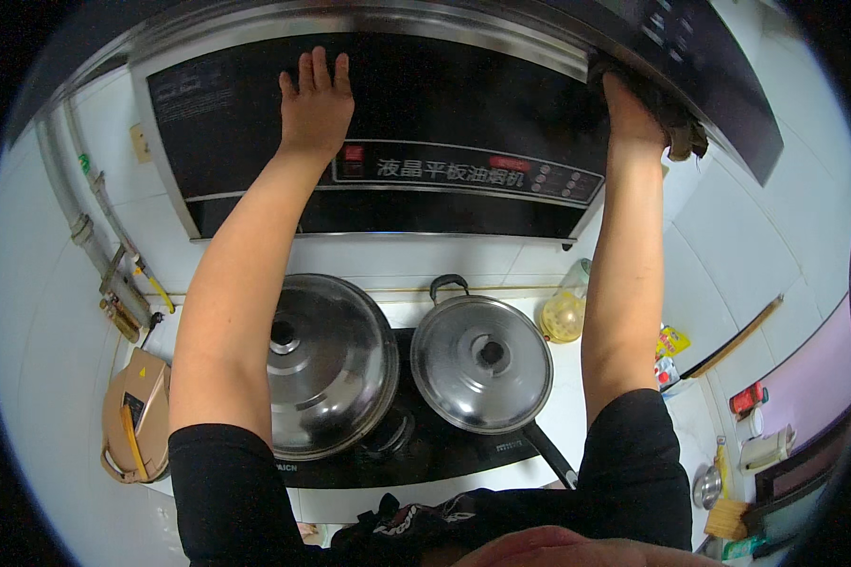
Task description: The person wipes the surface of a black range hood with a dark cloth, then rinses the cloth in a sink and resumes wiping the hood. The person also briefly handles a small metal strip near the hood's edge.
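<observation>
Ahead of me is a range hood (pixel 454 99) with a dark glass front, a steel frame and printed writing. My left hand (pixel 317 106) lies flat against that glass, fingers apart, holding nothing. At the hood's upper right, my right hand (pixel 631 106) reaches to the edge beneath a raised dark panel (pixel 744 106). A dark, crumpled cloth (pixel 681 138) is bunched at this hand, whose fingers are hidden. Below, a large lidded pan (pixel 333 375) and a smaller lidded pan with a long black handle (pixel 482 390) sit on a black gas stove (pixel 454 461).
A beige rice cooker (pixel 117 418) stands at the left, below wall pipes (pixel 60 170). Behind my right forearm are a glass jar (pixel 562 317) and a yellow packet (pixel 672 341). Further right are a long knife-like tool (pixel 741 337) and a metal bowl (pixel 708 487).
</observation>
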A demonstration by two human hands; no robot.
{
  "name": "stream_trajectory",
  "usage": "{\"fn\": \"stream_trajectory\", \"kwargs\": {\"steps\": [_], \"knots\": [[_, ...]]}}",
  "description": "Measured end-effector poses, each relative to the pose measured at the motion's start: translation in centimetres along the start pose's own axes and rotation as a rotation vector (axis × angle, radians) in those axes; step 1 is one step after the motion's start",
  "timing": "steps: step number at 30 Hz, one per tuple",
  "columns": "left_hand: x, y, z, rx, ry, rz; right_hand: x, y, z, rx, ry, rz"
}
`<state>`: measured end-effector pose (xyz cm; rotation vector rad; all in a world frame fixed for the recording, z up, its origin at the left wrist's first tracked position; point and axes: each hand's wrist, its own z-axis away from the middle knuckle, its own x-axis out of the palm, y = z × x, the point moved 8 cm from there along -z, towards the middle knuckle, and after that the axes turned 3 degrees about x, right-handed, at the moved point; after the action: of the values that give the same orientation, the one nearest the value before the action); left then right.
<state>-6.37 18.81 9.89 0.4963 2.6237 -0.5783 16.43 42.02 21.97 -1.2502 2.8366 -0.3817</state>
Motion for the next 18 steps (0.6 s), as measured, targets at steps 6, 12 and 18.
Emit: {"fn": "stream_trajectory", "kwargs": {"steps": [6,12,18], "knots": [[1.0,-5.4,0.5,0.042,0.027,-0.080,15.6,-2.4,2.0,0.129,-0.108,-0.778],[4.3,-11.3,1.8,0.077,0.003,0.131,32.2,-10.5,7.2,-0.234,-0.164,0.234],[3.5,-14.6,3.6,0.028,0.017,-0.027,31.7,-4.5,6.8,0.536,-0.358,-1.363]]}}
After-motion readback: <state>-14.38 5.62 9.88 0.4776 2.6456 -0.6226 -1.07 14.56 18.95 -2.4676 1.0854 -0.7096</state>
